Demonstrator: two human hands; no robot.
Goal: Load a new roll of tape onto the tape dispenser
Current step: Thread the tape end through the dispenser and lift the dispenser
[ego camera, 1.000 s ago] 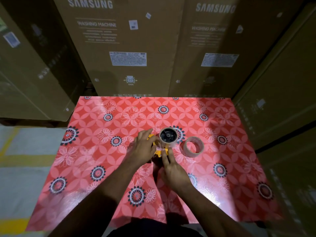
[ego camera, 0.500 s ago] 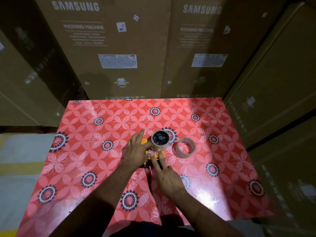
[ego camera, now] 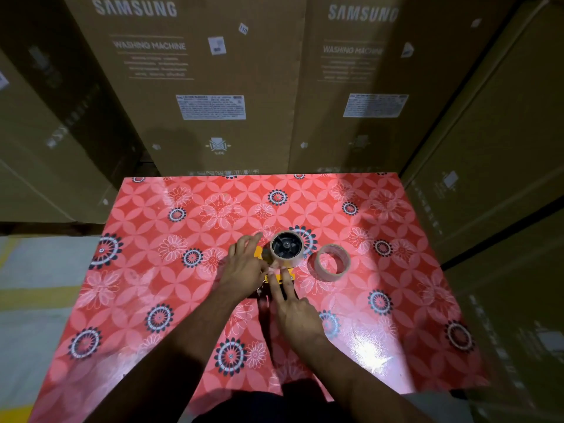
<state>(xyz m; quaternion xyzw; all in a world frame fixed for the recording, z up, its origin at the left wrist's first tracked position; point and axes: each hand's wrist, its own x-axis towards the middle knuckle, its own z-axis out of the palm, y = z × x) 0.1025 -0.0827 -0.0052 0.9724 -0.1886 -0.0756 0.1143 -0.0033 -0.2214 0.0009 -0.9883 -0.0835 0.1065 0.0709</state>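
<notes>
Tape dispenser lies flat on bench, roll seated; left hand steadies it, right hand presses with straight fingers; spare roll right

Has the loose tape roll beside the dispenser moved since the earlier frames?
No. The loose tape roll keeps its spot beside the same black flower on the tablecloth.

table cover: red with pale and black-white flowers
dispenser: yellow, black hub
tape roll: tan
boxes: brown
</notes>
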